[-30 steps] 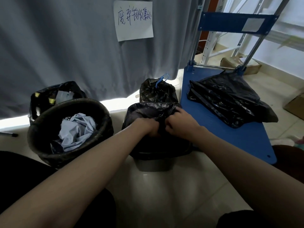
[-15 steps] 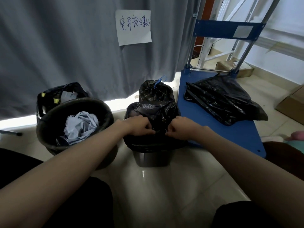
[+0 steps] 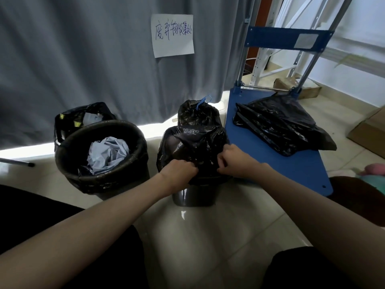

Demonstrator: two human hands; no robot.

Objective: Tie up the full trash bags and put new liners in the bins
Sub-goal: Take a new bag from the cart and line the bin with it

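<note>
Gripping the black liner (image 3: 193, 140) over the small bin (image 3: 195, 197), left hand (image 3: 180, 170) and right hand (image 3: 235, 161) both.

Waste-collection corner of storeroom or workplace: handwritten sign (image 3: 172, 35) on grey curtain (image 3: 83, 59) beyond fingers; blue platform cart (image 3: 277, 163) right of fingers; white metal shelving (image 3: 270, 51) and cardboard boxes (image 3: 368, 132) farther right; tiled floor (image 3: 208, 236).

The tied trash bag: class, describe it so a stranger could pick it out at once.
Find the grey curtain with the paper note. Below the note, on the floor behind the small bin that the hands work on, stands a black bag. Unlike the other bags, its neck is closed with a blue tie.
</note>
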